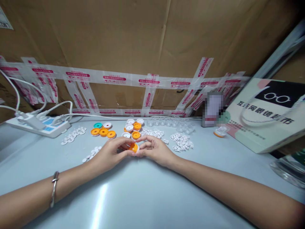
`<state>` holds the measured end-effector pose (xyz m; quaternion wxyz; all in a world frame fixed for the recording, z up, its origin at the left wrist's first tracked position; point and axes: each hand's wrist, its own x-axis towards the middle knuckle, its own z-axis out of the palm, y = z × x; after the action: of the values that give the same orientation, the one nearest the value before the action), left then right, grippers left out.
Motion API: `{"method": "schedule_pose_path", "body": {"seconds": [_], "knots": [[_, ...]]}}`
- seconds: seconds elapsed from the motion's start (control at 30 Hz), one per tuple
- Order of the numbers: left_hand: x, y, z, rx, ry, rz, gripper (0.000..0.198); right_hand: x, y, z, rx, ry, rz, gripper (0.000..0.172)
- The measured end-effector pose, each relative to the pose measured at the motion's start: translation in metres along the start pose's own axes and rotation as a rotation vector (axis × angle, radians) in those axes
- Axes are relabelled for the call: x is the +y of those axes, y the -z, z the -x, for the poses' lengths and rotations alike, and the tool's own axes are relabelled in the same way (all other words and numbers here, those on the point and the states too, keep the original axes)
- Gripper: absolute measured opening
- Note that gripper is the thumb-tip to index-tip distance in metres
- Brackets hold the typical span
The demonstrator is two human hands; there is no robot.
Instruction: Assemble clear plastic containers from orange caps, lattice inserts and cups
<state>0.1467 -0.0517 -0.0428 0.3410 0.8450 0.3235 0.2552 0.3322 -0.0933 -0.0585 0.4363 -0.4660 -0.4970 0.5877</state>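
Between my two hands is a small round orange-and-white plastic piece (134, 148), tilted so its orange side shows. My left hand (116, 149) grips its left edge with thumb and fingers. On the opposite edge, the fingers and thumb of my right hand (153, 149) are closed. Just beyond my fingers lie orange and white round cups (136, 135) in a cluster. Farther left sit more orange cups (103, 132) with a teal one (98, 125). White patterned small parts (182, 142) are heaped right of my right hand. Small white discs (91, 154) lie by my left forearm.
Clear plastic domes (186, 127) stand in rows at the back. A white power strip (47, 125) with plugged cables is at left. At right are a paper bag (267, 114), one orange-bottomed clear piece (220, 131) and a blurred-out upright object (213, 109). A cardboard box (133, 38) walls the back.
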Motion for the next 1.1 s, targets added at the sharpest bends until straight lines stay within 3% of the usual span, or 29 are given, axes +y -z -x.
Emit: {"method": "schedule_pose_path", "body": {"seconds": [0.4, 0.6, 0.87, 1.1], "knots": [[0.0040, 0.0009, 0.0047, 0.009, -0.132, -0.115, 0.019, 0.0013, 0.0008, 0.0012, -0.038, 0.016, -0.005, 0.040], [0.0028, -0.0003, 0.0047, 0.008, -0.094, -0.090, 0.018, 0.0015, -0.0006, 0.0025, -0.013, 0.027, 0.002, 0.050], [0.0061, -0.0021, 0.0050, 0.011, 0.016, -0.053, 0.013, 0.0065, -0.0028, 0.0045, -0.039, 0.084, 0.015, 0.049], [0.0066, -0.0017, 0.0086, 0.019, -0.157, -0.205, 0.018, 0.0060, -0.0024, 0.0028, -0.045, 0.056, -0.043, 0.044]]}}
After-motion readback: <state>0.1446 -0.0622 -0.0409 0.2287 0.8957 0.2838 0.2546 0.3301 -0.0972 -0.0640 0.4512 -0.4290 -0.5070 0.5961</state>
